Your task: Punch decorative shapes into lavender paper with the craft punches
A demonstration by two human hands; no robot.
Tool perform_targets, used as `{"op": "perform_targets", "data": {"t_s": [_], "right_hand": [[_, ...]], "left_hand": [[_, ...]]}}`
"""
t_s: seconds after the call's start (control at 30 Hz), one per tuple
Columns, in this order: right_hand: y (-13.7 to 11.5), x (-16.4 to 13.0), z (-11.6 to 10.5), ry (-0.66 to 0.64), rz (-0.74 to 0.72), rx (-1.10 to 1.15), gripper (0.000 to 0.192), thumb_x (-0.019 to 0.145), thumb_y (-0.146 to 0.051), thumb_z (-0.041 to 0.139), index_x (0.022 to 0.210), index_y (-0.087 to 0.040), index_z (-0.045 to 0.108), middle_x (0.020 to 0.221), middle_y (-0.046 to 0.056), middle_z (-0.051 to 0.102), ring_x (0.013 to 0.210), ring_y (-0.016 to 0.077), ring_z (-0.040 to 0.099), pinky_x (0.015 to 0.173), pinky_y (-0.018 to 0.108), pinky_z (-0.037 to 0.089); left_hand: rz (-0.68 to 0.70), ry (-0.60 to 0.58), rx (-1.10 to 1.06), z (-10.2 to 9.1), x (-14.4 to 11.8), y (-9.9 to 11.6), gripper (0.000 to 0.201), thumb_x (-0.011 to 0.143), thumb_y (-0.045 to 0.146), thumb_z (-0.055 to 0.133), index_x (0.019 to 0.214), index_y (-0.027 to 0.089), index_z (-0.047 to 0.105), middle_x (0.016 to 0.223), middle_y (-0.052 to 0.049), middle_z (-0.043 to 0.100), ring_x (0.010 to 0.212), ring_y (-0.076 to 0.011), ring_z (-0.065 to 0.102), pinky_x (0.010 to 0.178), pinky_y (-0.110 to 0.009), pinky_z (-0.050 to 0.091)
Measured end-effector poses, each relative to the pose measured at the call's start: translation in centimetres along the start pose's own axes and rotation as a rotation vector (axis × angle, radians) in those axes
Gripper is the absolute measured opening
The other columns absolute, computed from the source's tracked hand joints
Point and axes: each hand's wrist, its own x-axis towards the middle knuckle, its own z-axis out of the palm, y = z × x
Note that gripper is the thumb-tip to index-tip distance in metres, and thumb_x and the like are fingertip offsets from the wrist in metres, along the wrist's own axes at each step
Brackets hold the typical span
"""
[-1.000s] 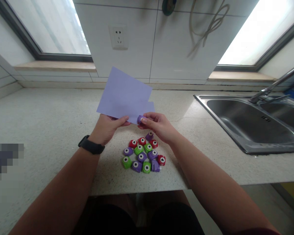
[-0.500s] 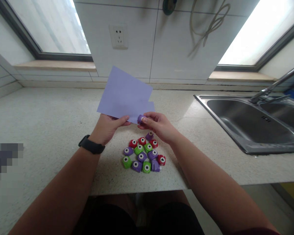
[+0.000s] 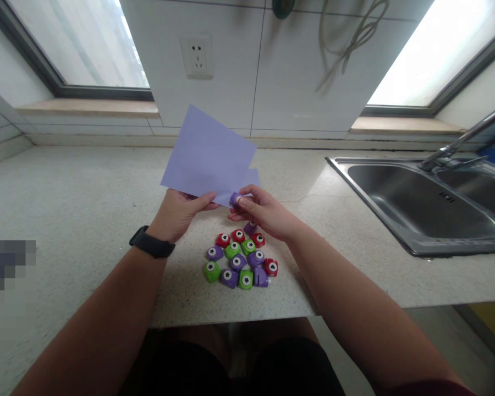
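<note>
A sheet of light purple paper [image 3: 210,151] is tilted up over the counter, its near edge pinched between the thumb and fingers of my left hand [image 3: 185,209]. My right hand [image 3: 262,209] grips a small purple craft punch [image 3: 235,199] at the paper's lower right edge, thumb on its white button. Whether the paper sits inside its slot I cannot tell. Close below both hands lie several more punches: red ones [image 3: 238,235], green ones [image 3: 245,279] and purple ones [image 3: 230,278], mostly with round white buttons bearing dark shapes.
The speckled counter [image 3: 86,203] runs along a tiled wall with a socket [image 3: 197,56]. A steel double sink [image 3: 421,203] with a tap [image 3: 445,157] is set in at the right. A coiled cable [image 3: 355,38] hangs on the wall.
The whole view has shifted slightly. Both hands keep their hold, and the paper and the purple craft punch stay nearly where they were relative to each other.
</note>
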Motion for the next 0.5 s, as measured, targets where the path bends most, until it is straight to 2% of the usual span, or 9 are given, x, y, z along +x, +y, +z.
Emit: {"op": "perform_targets", "data": {"t_s": [0.5], "right_hand": [[-0.25,-0.16,-0.06,-0.004,-0.080,-0.113,0.039,0.089,-0.052,0.075,0.100,-0.024,0.050,0.087,0.000,0.071,0.083,0.0154,0.072,0.080,0.032,0.058]], "left_hand": [[-0.003,-0.016,0.024,0.19,-0.07,0.22,0.050,0.074,0.027,0.089,0.119,0.018,0.069,0.130,-0.011,0.071,0.107,-0.0252,0.072,0.074,-0.026,0.068]]}}
